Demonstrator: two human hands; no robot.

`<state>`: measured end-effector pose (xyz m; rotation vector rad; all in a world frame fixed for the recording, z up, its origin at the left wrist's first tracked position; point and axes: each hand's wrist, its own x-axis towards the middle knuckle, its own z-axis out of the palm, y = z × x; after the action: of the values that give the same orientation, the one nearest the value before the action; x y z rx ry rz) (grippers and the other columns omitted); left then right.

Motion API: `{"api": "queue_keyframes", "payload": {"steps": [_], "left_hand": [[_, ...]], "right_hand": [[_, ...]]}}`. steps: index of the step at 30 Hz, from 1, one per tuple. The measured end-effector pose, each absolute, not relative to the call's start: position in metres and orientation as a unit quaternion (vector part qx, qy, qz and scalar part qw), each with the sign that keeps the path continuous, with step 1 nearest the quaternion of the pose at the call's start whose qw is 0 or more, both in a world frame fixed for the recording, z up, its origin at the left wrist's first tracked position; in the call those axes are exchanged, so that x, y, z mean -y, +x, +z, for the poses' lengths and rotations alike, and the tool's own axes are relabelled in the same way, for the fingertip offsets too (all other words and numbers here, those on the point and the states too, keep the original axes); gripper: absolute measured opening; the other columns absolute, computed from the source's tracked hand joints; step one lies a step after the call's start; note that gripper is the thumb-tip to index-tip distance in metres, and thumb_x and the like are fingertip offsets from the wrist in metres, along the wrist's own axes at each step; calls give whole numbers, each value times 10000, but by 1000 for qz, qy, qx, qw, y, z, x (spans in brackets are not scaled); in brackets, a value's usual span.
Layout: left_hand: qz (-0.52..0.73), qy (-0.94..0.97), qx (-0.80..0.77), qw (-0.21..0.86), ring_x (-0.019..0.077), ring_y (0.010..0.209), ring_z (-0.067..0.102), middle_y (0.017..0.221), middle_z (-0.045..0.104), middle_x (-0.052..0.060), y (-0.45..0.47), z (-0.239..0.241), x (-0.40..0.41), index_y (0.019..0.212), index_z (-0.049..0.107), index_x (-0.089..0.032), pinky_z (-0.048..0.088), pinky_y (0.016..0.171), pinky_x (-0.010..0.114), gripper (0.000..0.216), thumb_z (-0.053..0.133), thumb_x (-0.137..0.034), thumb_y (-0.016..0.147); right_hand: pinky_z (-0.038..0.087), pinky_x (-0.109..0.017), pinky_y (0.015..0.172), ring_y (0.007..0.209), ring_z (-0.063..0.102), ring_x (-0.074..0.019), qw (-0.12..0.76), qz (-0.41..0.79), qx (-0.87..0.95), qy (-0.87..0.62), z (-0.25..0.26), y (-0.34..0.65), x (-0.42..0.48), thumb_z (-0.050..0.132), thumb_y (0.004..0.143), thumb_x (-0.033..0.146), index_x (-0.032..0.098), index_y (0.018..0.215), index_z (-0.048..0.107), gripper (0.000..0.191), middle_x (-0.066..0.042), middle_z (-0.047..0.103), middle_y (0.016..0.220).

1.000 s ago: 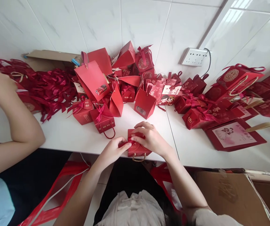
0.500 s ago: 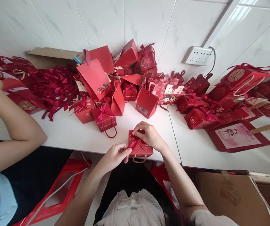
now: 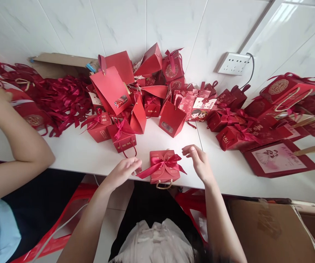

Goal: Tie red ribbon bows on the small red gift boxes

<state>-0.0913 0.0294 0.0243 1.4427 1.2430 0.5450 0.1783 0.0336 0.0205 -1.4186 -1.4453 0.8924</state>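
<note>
A small red gift box (image 3: 154,178) sits at the table's front edge, a twisted cord handle (image 3: 164,185) on its near side. Across its top lies a tied red ribbon bow (image 3: 165,164) with loops and tails spread to both sides. My left hand (image 3: 124,171) is at the left, its fingertips beside the long left tail; they look loosely apart, and whether they touch the ribbon is hard to make out. To the right of the bow, my right hand (image 3: 198,162) is open and holds nothing, clear of the box.
Red gift boxes (image 3: 110,91) are heaped along the wall, more (image 3: 236,137) at the right. Loose red ribbons (image 3: 61,98) lie piled by a cardboard box (image 3: 64,60). Another person's arm (image 3: 28,146) rests at left. A socket strip (image 3: 233,64) hangs on the wall.
Both my hands have drawn outward from the box, the right one letting go of the ribbon. The bow, earlier partly covered by my fingers, now shows in full.
</note>
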Motion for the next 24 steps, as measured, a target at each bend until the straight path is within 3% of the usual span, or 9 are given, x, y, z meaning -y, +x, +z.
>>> {"api": "queue_keyframes", "payload": {"steps": [4, 9, 17, 19, 21, 22, 24], "left_hand": [[248, 629, -579, 455, 138, 589, 472, 586, 462, -30, -65, 30, -36, 624, 437, -194, 365, 585, 250, 452, 385, -590, 835], [270, 641, -591, 408, 119, 577, 444, 578, 424, -52, -42, 27, -33, 628, 399, -196, 328, 565, 230, 365, 481, -494, 822], [335, 602, -607, 396, 120, 546, 416, 552, 399, -44, -42, 11, -35, 613, 369, -203, 337, 554, 239, 369, 407, -465, 871], [346, 587, -614, 399, 134, 586, 465, 581, 461, -28, -44, 12, -34, 624, 406, -202, 366, 584, 246, 367, 368, -460, 883], [349, 584, -613, 402, 144, 625, 505, 619, 513, -18, -47, 15, -33, 651, 453, -200, 388, 611, 251, 369, 362, -470, 884], [345, 587, -611, 405, 146, 639, 521, 637, 533, -17, -47, 16, -31, 672, 476, -199, 397, 620, 250, 357, 394, -484, 872], [332, 594, -609, 407, 149, 652, 548, 667, 567, -21, -46, 19, -29, 728, 513, -200, 416, 631, 249, 311, 499, -496, 824]], "right_hand": [[426, -273, 597, 612, 478, -136, 376, 406, 563, -613, 17, 167, -23, 395, 844, 667, 192, 644, 492, 524, 5, 496, 621], [356, -228, 486, 506, 377, -95, 404, 484, 523, -574, 10, 154, -23, 504, 811, 611, 203, 618, 415, 460, 48, 412, 556], [445, -290, 615, 608, 511, -149, 384, 440, 558, -589, 2, 169, -13, 469, 845, 546, 199, 618, 471, 415, 2, 530, 609], [481, -328, 681, 689, 572, -180, 388, 418, 545, -614, 1, 177, -10, 470, 847, 555, 193, 670, 519, 406, -28, 588, 689], [501, -380, 803, 902, 611, -230, 418, 411, 558, -588, -2, 183, -9, 543, 806, 577, 190, 885, 579, 397, -81, 638, 930], [484, -410, 886, 1056, 579, -255, 428, 416, 580, -555, -4, 184, -9, 607, 766, 579, 200, 1056, 557, 480, -111, 609, 1108], [404, -459, 1023, 1303, 407, -282, 421, 431, 636, -482, -8, 183, -10, 736, 667, 540, 246, 1348, 356, 834, -146, 412, 1403]]}}
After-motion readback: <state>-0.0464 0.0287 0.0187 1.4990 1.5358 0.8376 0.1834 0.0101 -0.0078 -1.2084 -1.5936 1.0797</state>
